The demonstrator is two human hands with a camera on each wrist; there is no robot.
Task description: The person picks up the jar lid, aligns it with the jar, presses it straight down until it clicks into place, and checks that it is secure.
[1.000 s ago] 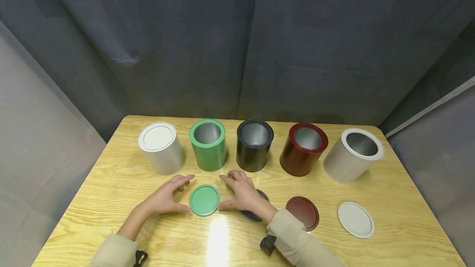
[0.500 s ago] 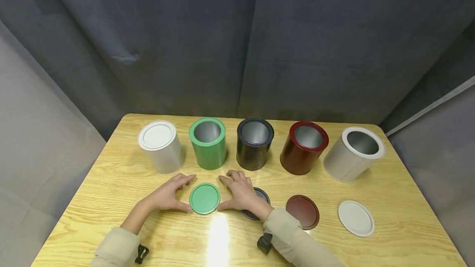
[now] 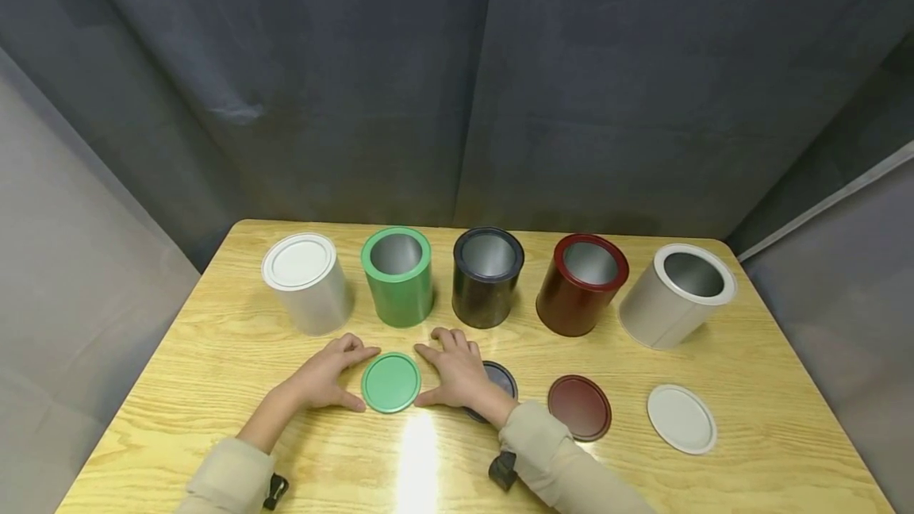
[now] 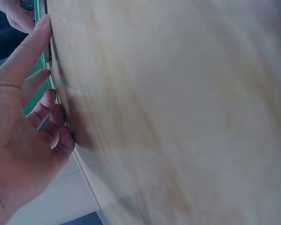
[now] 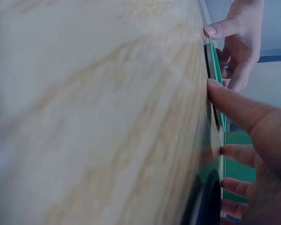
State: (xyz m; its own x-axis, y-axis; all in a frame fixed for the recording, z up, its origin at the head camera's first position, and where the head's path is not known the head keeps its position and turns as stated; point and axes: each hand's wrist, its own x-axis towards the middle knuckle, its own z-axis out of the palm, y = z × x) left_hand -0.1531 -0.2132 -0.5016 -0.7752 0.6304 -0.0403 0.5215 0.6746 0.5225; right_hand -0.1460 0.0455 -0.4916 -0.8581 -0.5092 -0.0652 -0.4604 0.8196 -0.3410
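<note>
A round green lid [image 3: 390, 382] lies flat on the table between both hands. My left hand [image 3: 330, 373] is at its left side, thumb and index finger spread apart and the other fingers loosely bent. On the right side, my right hand [image 3: 455, 375] has its thumb and fingers spread, with the thumb tip by the lid's rim. Whether the fingertips touch the rim I cannot tell. The right hand and wrist partly cover a black lid [image 3: 502, 379]. Behind the green lid stands a green can [image 3: 403, 300] with an uncovered top. In the right wrist view the green lid [image 5: 218, 77] appears edge-on.
Across the back stand a white can [image 3: 317, 308] with its lid on, and uncovered black [image 3: 484, 300], dark red [image 3: 577, 304] and off-white [image 3: 653, 316] cans. A dark red lid [image 3: 580, 408] and a white lid [image 3: 681, 419] lie on the wooden table [image 3: 343, 466] at right.
The hands stay on either side of the green lid with only slight shifts of the fingers. The head view has moved a little; cans and lids keep their places.
</note>
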